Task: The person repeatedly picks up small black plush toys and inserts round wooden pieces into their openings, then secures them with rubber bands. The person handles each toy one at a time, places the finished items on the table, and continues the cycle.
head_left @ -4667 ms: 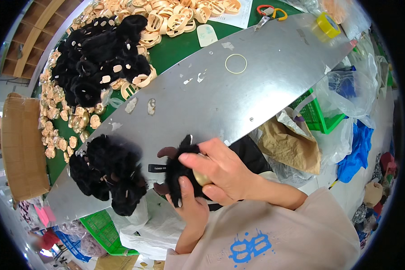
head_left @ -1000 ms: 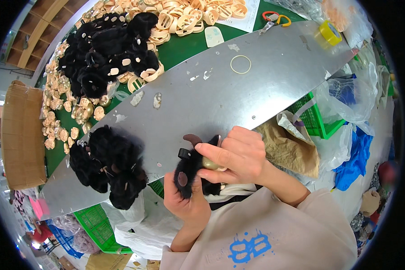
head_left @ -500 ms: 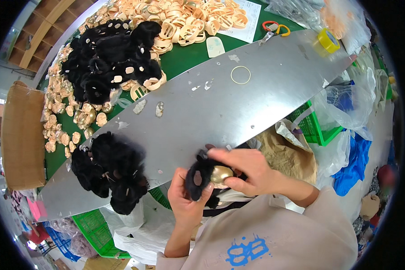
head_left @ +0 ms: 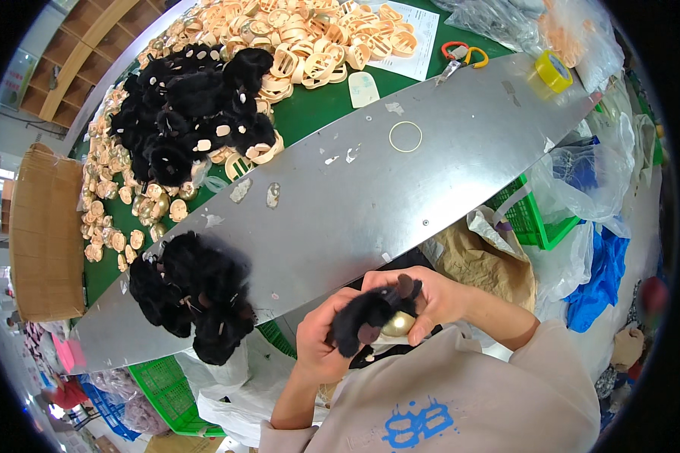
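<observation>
Close to my body, just off the near table edge, both hands hold a small black plush piece (head_left: 357, 313) with brownish ear-like patches. A shiny gold rounded part (head_left: 398, 325) shows on its near side. My left hand (head_left: 319, 341) is closed round the plush at its left end. My right hand (head_left: 440, 298) grips the right end, its thumb beside the gold part and its fingers behind the fur. Some fingertips are hidden by the plush. On the metal table to the left lies a pile of similar black plush pieces (head_left: 204, 283).
A grey metal tabletop (head_left: 340, 204) carries a thin ring (head_left: 406, 137), scissors (head_left: 461, 57) and yellow tape (head_left: 553, 72). Behind, on green, lie more black plush (head_left: 196, 98) and many beige plastic parts (head_left: 302, 38). A cardboard box (head_left: 49, 234) stands left; green crates (head_left: 170, 389) sit below.
The plush piece has been turned and shifted right and slightly down in my hands. Its gold part now faces nearer my body. The camera view has shifted slightly.
</observation>
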Tool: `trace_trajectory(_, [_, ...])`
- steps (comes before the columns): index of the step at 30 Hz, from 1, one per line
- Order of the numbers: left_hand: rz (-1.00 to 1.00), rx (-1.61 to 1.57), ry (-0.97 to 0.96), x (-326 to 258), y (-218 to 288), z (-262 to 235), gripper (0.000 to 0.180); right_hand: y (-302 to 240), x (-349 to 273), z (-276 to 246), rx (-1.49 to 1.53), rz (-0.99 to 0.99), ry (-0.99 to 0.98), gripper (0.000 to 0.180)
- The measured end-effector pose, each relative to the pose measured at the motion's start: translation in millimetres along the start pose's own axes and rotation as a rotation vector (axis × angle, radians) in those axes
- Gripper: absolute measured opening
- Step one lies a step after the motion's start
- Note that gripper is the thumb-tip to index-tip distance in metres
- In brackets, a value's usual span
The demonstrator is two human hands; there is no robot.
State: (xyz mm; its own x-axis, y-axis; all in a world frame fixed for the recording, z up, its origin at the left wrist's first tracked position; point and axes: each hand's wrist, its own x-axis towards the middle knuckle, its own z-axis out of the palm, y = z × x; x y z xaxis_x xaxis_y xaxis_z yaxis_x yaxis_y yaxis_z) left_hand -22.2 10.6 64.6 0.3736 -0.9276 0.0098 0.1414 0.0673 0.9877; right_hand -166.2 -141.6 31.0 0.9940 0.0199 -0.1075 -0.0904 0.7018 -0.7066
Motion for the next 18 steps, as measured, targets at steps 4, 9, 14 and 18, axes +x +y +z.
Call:
trace_trajectory(4, [-0.019,-0.053,0.025,-2.1,-0.8,1.1,0.019,-5.7,-2.3,5.1,-0.020,-0.028,0.043,0.057])
trace_trajectory(9, [0.009,-0.045,-0.021,7.3,-2.0,3.2,0.016,-10.2,-6.1,13.4,-0.131,-0.120,0.107,0.050])
trace_trajectory(14, [0.064,-0.144,0.070,5.3,-16.6,11.7,0.017,-21.1,-8.3,27.0,-0.845,-0.438,0.234,0.039])
trace_trajectory(18, [0.252,0.026,-0.048,12.8,-16.9,4.5,0.021,-19.2,-5.9,34.9,-1.128,-0.807,0.242,0.023])
